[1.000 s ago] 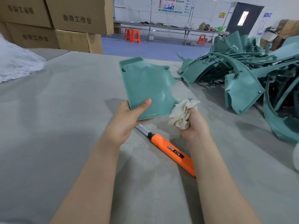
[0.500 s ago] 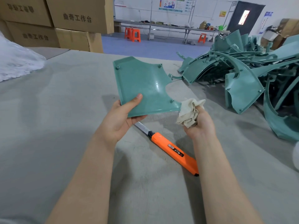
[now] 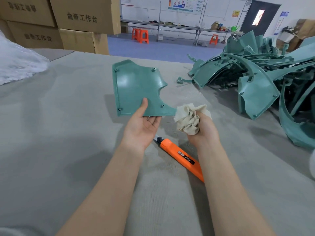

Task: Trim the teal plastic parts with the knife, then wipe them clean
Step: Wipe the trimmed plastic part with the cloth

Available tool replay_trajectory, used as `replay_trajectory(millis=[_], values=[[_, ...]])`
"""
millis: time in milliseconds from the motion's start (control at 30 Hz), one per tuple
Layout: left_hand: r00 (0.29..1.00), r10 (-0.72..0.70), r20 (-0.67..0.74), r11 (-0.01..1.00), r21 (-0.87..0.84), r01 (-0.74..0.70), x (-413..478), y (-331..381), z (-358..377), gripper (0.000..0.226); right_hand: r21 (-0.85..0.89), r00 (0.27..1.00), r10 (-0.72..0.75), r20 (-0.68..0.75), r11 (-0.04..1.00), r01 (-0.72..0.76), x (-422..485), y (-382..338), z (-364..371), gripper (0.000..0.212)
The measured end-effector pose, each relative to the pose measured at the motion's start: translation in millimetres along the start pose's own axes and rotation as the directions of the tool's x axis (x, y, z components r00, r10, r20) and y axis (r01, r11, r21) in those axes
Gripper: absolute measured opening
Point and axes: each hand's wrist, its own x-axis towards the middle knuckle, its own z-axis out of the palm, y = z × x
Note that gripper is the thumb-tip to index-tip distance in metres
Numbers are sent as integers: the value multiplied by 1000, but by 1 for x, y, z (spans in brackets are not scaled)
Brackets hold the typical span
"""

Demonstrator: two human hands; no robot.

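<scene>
A flat teal plastic part point(image 3: 136, 89) with small screw posts is held up over the grey table point(image 3: 68, 133). My left hand point(image 3: 142, 128), palm up, pinches its lower edge, thumb on top and fingers underneath. My right hand point(image 3: 202, 132) grips a crumpled cream cloth point(image 3: 189, 119) just right of the part's lower corner; whether the cloth touches it I cannot tell. An orange utility knife point(image 3: 180, 158) with its blade out lies on the table between my forearms, partly hidden by my right arm.
A big heap of teal plastic parts point(image 3: 265, 82) fills the table's right side. Stacked cardboard boxes point(image 3: 68, 23) stand at the back left, and a white plastic bag point(image 3: 18, 63) lies at the far left. Orange stools stand on the blue floor beyond.
My left hand has turned the teal part and carried it left and away from me. My right hand with the cloth has come off the part's face and sits beside its corner.
</scene>
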Motion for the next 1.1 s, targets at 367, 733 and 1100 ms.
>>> replay_trajectory(millis=[367,733,1100], values=[[995,71,69,997,-18,-70,-2,9,0,19,57,994,-79,-82,995,83,-7,-10,-6,35],[989,145,-37,973,-175,-149,0,20,-5,16,159,989,-126,-76,978,137,-2,-17,-17,20],[974,215,-66,959,-173,-224,-1,27,-7,16,-28,969,38,242,999,-32,-12,-22,-7,19]])
